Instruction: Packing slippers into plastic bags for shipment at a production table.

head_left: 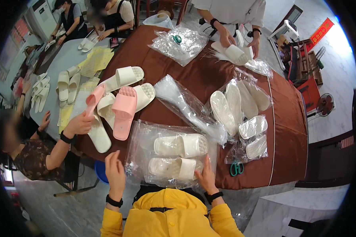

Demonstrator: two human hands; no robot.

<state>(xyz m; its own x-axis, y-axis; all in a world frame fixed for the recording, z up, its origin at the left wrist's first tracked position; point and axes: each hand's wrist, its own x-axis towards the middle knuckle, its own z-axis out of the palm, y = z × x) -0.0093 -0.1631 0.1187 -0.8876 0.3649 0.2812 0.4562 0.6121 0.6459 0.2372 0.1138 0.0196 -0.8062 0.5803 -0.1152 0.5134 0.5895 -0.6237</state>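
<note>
Yellow shirt (168,215) fills the bottom centre, worn by the person whose view this is. Just beyond it, near the table's edge, two white slide slippers lie inside a clear plastic bag (140,136), side by side and apart: a far slipper (180,145) and a near slipper (175,168). Their long axes run left to right, roughly across the body, with heels to the left and broad straps and toes to the right.

The person's right hand (207,175) is the nearer one, at the toe end of the near slipper; its thumb and fingers are spread apart, resting on the bag's right side and closed around nothing. The left hand (115,172) stands off the heel end, beside the bag's left edge, fingers loosely extended and holding nothing; glare on the film makes it hard to tell whether they touch it. From that hand, the slippers lie to the right.

Beyond the bag, up and to the left, a pink slipper (124,112) leans on loose white ones, and a co-worker's hand (81,123) holds another. Right of the bag lie green-handled scissors (236,169). Everything rests on a brown tablecloth (286,134).
</note>
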